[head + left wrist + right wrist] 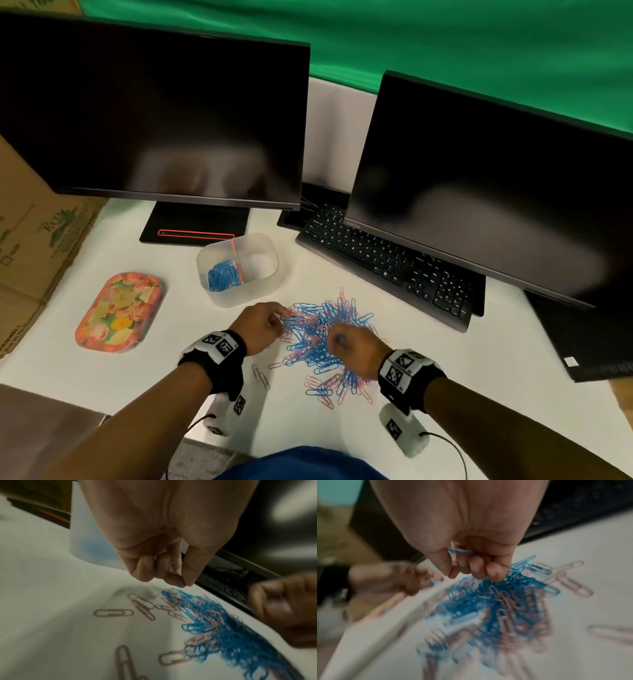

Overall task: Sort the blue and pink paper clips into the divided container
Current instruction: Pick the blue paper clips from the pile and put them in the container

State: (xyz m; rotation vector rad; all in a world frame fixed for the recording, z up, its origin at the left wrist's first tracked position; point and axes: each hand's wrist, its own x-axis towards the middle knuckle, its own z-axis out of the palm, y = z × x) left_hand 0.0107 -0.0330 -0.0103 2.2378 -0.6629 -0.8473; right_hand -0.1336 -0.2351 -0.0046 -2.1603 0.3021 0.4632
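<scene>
A mixed pile of blue and pink paper clips lies on the white desk in front of me. Behind it to the left stands the translucent divided container; blue clips fill its left compartment, and the right compartment looks bare. My left hand hovers at the pile's left edge, fingers curled, pinching a blue clip between thumb and finger. My right hand is over the pile's near middle with its fingers curled round blue clips. Loose pink clips lie apart to the left.
Two dark monitors stand behind, with a black keyboard right of the container. A flowered tray lies at the left, a cardboard box beyond it. A dark flat object lies at the right edge.
</scene>
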